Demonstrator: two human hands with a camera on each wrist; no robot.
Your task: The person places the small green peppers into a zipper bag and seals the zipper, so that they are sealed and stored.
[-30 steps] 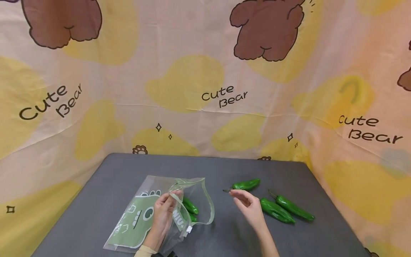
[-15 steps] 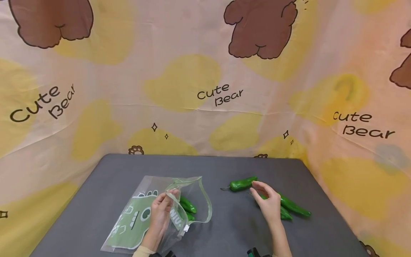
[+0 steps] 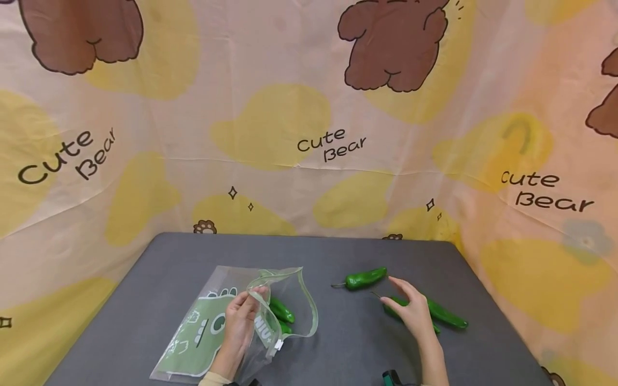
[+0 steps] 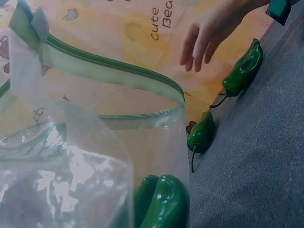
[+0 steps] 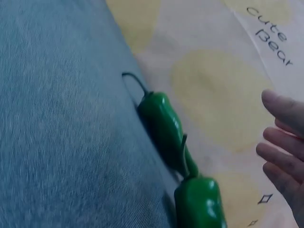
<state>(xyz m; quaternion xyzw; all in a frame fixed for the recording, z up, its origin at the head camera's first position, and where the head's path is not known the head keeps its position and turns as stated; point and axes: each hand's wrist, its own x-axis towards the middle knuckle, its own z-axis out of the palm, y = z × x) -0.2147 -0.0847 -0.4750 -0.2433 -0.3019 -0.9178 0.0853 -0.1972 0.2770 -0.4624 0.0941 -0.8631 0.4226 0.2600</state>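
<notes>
We have a clear zip bag [image 3: 195,332] with a green cartoon print, mouth open toward the right side, lying on the grey table [image 3: 333,356]. Inside it we see green peppers [image 3: 281,310], at least two, near the opening. Slider [image 3: 279,345] sits at the near end of the rim.

Left hand [image 3: 240,319]: thumb and fingertips pinch the bag's rim; forearm angles up and rightward from the bottom edge, cream sleeve [image 3: 214,379] at the wrist.

Right hand [image 3: 416,316]: holds nothing, thumb and fingers spread apart in a C shape, over the nearest loose pepper [image 3: 399,301], partly hidden by it. We can't tell if they touch. Forearm runs up and leans left; the left wrist view shows these fingers pointing down.

Other loose peppers: the far pepper [image 3: 366,279], just beyond the right fingertips, stem leftward, and the rightmost pepper [image 3: 449,315], partly behind the hand.

Around the table we see a bear-print curtain [image 3: 260,59] lettered "Cute Bear".
</notes>
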